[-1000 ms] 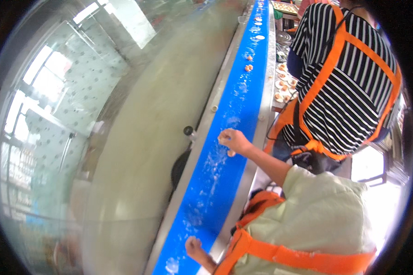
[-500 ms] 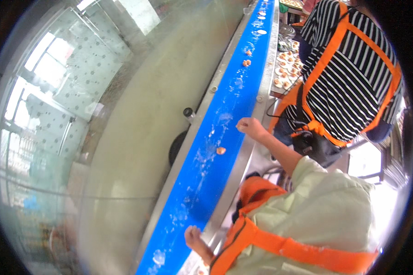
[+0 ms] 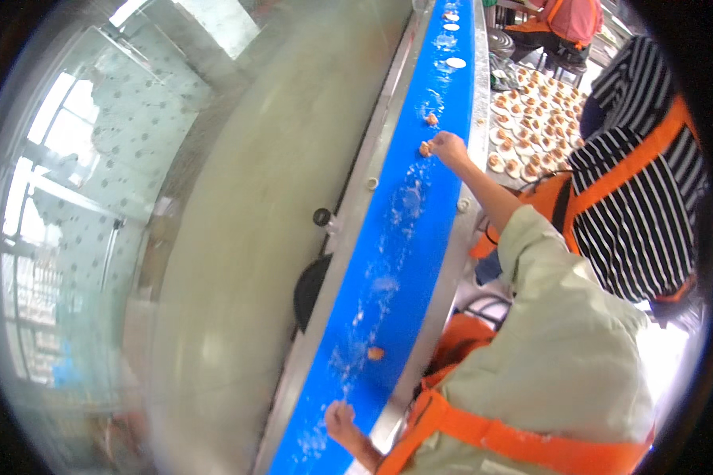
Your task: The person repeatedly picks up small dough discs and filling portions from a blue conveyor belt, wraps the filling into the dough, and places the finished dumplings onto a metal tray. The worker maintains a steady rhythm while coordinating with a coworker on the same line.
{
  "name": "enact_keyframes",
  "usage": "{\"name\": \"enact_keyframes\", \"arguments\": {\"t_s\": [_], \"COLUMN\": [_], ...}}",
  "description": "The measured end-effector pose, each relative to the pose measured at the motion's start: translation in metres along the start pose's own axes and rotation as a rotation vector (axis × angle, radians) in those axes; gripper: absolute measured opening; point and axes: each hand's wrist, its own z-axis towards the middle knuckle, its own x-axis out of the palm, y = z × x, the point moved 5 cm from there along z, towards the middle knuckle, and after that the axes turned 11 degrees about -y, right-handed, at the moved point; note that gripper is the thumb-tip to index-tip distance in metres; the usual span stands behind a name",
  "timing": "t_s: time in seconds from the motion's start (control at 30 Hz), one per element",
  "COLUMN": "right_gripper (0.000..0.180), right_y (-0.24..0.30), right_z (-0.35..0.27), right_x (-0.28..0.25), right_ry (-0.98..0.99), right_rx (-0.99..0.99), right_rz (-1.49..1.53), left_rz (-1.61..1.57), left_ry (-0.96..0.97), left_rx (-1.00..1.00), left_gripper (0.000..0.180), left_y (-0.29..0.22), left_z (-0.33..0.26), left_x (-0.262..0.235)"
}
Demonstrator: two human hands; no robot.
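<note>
My right hand (image 3: 449, 149) reaches over the blue conveyor belt (image 3: 396, 261), its fingers pinched at a small orange-brown lump of filling (image 3: 425, 149). A second lump of filling (image 3: 432, 120) lies just beyond. Nearer, my left hand (image 3: 341, 421) hovers over the belt with its fingers curled; anything inside them is hidden. Another orange-brown lump (image 3: 375, 354) lies on the belt a little beyond the left hand. White flour-like smears streak the belt's surface. Farther up are flat white dough rounds (image 3: 455, 62).
Many white dough rounds topped with filling (image 3: 535, 119) cover a table right of the belt. A co-worker in a striped top (image 3: 634, 214) is close on the right; another in red (image 3: 574, 20) sits farther back. A metal rail (image 3: 459, 229) edges the belt; a black knob (image 3: 322, 217) juts out left.
My right hand has moved farther up the belt to the lump of filling. The lumps appear lower in the picture, and the view has shifted, showing more of the table on the right.
</note>
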Motion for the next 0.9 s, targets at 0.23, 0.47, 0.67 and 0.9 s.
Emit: {"name": "enact_keyframes", "arguments": {"t_s": [0.23,0.47,0.67,0.9], "right_gripper": [0.042,0.016,0.023,0.023], "right_y": [-0.03,-0.005,0.007,-0.062], "right_z": [0.064,0.029,0.081,0.169], "right_x": [0.031,0.076,0.038,-0.011], "right_ry": [0.033,0.416,0.295,-0.111], "right_rx": [-0.005,-0.431,-0.362,-0.036], "right_rz": [-0.396,-0.367,-0.179,-0.199], "left_rz": [0.081,0.192,0.204,0.239], "left_ry": [0.126,0.206,0.203,0.28], "left_rx": [0.05,0.031,0.002,0.033], "left_gripper": [0.015,0.017,0.021,0.02], "left_y": [-0.015,-0.028,-0.042,-0.045], "left_z": [0.013,0.021,0.022,0.028], "left_x": [0.074,0.116,0.133,0.131]}}
